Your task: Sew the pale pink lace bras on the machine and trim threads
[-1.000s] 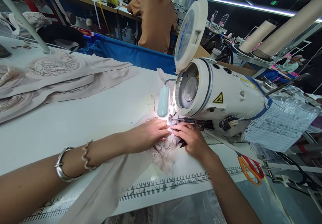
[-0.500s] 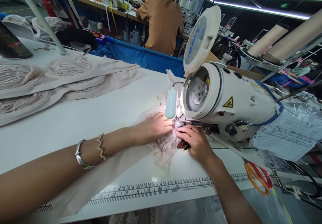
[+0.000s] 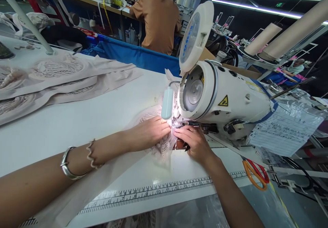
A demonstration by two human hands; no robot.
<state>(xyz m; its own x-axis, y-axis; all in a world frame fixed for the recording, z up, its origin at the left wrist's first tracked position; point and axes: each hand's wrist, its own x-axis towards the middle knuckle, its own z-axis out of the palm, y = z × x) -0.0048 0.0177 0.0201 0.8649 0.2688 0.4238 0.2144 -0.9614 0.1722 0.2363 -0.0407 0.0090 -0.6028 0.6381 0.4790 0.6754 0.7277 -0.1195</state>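
Pale pink lace fabric (image 3: 164, 146) lies under the needle area of a white sewing machine (image 3: 225, 95). My left hand (image 3: 151, 131) presses on the lace from the left, fingers closed together and bent onto it. From the right, my right hand (image 3: 193, 141) reaches with stretched fingers, their tips at the fabric's edge beside the presser foot. A bright lamp (image 3: 167, 103) lights the spot and partly hides the stitching point. Sheer pale cloth (image 3: 102, 183) trails beneath my left forearm. The round cover (image 3: 196, 33) on the machine head stands open.
More pale lace pieces (image 3: 58, 72) lie on the table at the left. A printed ruler (image 3: 153, 192) runs along the front edge. Orange and red scissors (image 3: 255, 173) rest at the right, below a handwritten sheet (image 3: 284, 125). A person in a brown shirt (image 3: 160, 21) sits beyond the blue cloth bin (image 3: 138, 55).
The whole view has shifted, so most things appear farther left. The disc inside the machine head now looks blurred where its holes showed before. Both hands stay at the needle area.
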